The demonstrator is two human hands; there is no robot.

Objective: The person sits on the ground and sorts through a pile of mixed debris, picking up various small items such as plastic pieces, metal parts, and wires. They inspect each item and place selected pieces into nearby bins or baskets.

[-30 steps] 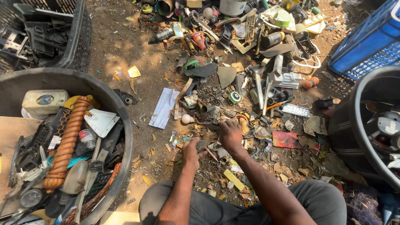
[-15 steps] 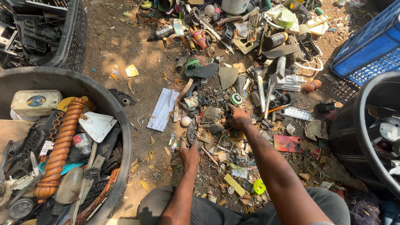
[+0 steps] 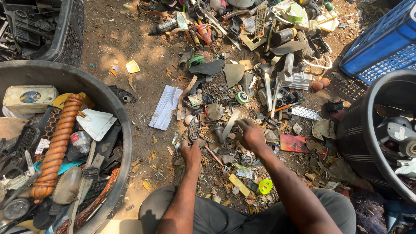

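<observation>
1. Grey scrap, mostly metal and plastic bits, is spread over the dirt ground (image 3: 130, 47), right in front of the knees.
2. The left hand (image 3: 191, 149) is pressed down on the litter just below a dark curved piece (image 3: 193, 128); whether that grip is closed on anything can't be told, the fingers are buried in the mess.
3. The right hand (image 3: 250, 135) is curled around a pale flat strip (image 3: 230, 122), which sticks up and left out of the fist, so that grip is holding it.
4. Probably best done slowly: the strip should be lifted straight out, not dragged, since sharp-looking offcuts are packed all around it.
5. A black tub (image 3: 116, 113) full of junk sits to the left, another tub (image 3: 368, 130) to the right, both within reach.
6. A white paper (image 3: 164, 107) lies just left of the pile.
</observation>
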